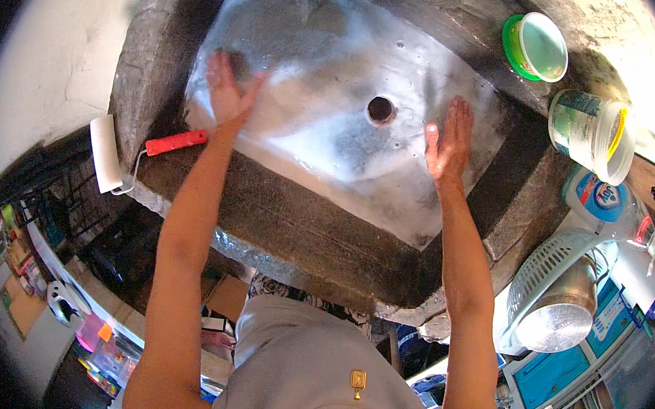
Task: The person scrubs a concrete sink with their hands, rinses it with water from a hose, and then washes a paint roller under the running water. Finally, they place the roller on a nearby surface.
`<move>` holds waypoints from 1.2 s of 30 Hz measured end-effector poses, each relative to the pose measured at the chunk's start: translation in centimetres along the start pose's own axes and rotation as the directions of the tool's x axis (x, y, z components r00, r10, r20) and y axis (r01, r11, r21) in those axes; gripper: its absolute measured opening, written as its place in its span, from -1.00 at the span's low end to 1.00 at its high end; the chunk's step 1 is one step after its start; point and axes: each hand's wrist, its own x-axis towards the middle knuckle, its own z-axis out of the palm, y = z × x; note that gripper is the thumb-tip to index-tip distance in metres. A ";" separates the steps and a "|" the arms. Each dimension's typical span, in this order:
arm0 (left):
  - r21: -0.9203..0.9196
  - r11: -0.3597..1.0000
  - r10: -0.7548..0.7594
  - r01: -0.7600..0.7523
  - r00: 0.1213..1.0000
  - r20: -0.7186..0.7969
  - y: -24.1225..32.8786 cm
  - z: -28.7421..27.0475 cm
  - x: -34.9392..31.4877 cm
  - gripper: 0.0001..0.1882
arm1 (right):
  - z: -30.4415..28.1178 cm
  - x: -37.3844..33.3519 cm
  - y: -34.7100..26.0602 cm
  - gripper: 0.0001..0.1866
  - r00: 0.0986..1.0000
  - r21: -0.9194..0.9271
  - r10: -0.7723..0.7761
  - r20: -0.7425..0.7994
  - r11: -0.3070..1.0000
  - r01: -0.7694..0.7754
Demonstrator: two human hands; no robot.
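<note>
The left hand (230, 93) is empty, its fingers stretched out and the thumb set wide of them; the right hand (451, 141) is empty too, fingers straight and close together, thumb apart. Both reach over the pale, wet-looking floor (306, 97) of a dark stone basin (318, 223), one toward each side; whether the palms press on it or hover is hard to tell. The basin lies right in front of the person, with one round drain hole (381, 110) between the hands and a few small marks around it, too small to count surely. Glare washes out much of the floor, and a thin pale streak at the top edge is cut off

One paint roller (106, 154) with a red handle (175, 143) lies on the left rim, the handle's end just beside the left wrist. Along the right side are two tubs, a green-rimmed one (544, 47) and a clear one (583, 129), then one clear bottle (608, 202) and one perforated basket (548, 263) with one metal pot (563, 315) in it. The forearms block parts of the near rim, and the clutter below left is blurred
</note>
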 end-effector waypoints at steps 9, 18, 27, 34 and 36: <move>-0.477 0.828 0.463 -0.295 0.840 0.282 19.4 0.8 -4.8 0.01 | -0.1 0.4 -0.7 -0.35 1.000 0.029 0.016 0.006 0.999 -0.016; -0.413 0.882 0.275 -0.229 0.960 0.055 4.5 1.1 5.9 -0.20 | -0.4 0.4 -0.6 -0.39 0.999 0.013 0.036 -0.003 0.999 -0.036; -0.132 0.859 0.508 -0.495 0.856 0.097 9.8 3.5 9.1 -0.11 | -0.4 0.6 -0.6 -0.38 0.999 0.011 0.046 -0.005 0.999 -0.046; -0.399 0.631 0.770 -0.665 0.599 0.218 16.2 2.1 0.7 -0.32 | -0.4 0.6 -0.6 -0.37 0.997 0.003 0.074 0.020 0.997 -0.074; -0.594 0.627 0.740 -0.504 0.624 0.251 15.8 2.2 0.5 -0.47 | -0.4 0.7 -0.7 -0.36 0.997 0.008 0.074 0.018 0.997 -0.074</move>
